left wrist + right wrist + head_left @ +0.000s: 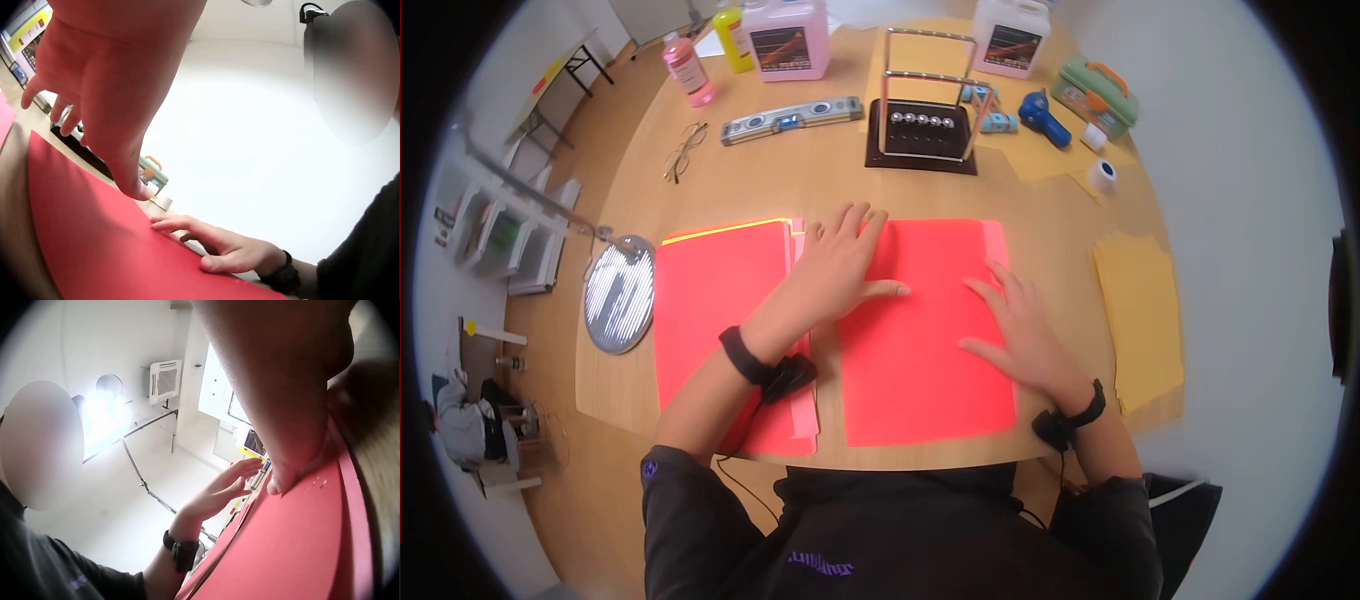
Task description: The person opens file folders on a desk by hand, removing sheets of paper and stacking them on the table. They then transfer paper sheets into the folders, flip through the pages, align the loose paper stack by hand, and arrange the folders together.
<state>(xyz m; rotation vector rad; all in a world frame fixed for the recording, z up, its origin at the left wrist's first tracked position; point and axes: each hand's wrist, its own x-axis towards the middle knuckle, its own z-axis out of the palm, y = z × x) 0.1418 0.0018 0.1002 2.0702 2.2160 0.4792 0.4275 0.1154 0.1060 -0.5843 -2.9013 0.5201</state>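
A red paper folder (925,390) lies flat in front of the person, a paler strip showing along its right side. The left hand (837,262) is above its upper left part with straight, spread fingers; in the left wrist view this hand (94,94) is raised over the red sheet. At the right edge, the right hand (1022,330) rests on the folder, thumb and fingers apart, holding nothing. Left of it lies a stack of red folders (715,320) with a yellow edge at its top, partly covered by the left forearm.
Kraft-coloured paper sheets (1140,330) lie at the right. Behind stand a Newton's cradle (920,150), a spirit level (750,128), glasses (686,152), several bottles and jugs (788,45), and a green case (1090,100). A round silver disc (620,300) sits at the left edge.
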